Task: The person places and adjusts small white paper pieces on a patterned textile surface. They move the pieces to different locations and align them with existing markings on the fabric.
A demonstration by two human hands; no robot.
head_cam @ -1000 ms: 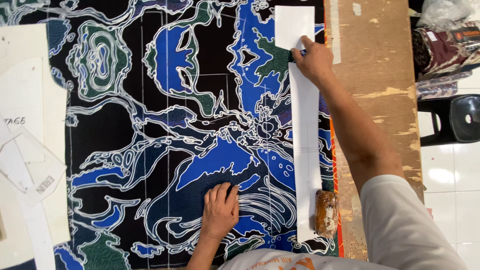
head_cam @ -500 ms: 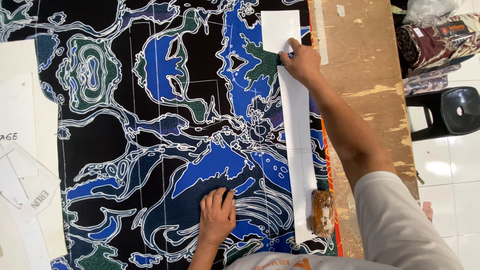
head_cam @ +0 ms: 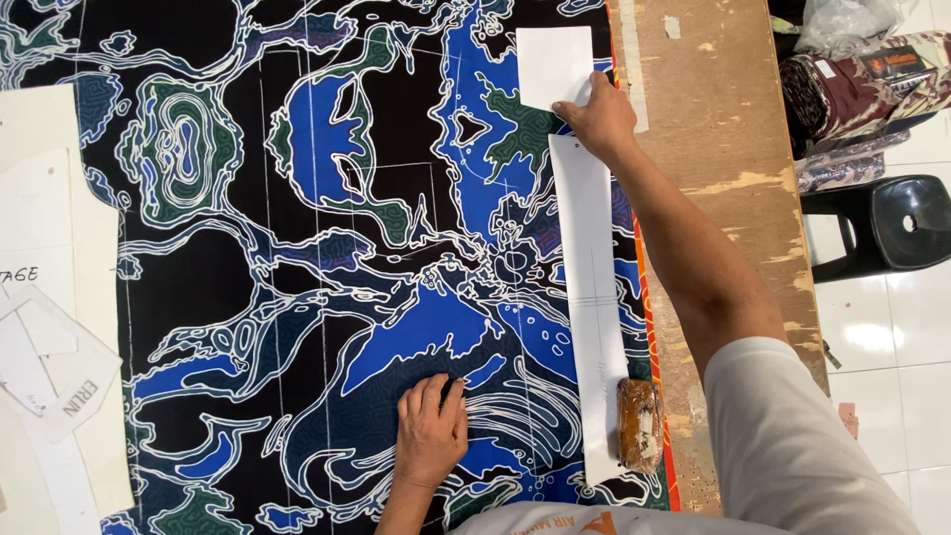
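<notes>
Left hand (head_cam: 432, 432) lies flat, fingers spread, palm down on the patterned black-and-blue fabric (head_cam: 327, 258) spread across the wooden table (head_cam: 713, 129). Right hand (head_cam: 598, 117) is stretched far forward, fingers curled and pressing on the long white paper strip (head_cam: 592, 297) near its upper end, which runs along the fabric's right edge; whether it pinches something small I cannot tell. A brown block (head_cam: 639, 424) sits on the strip's near end; loose paper pattern pieces (head_cam: 45, 327) lie left; a black stool (head_cam: 882, 226) stands right.
</notes>
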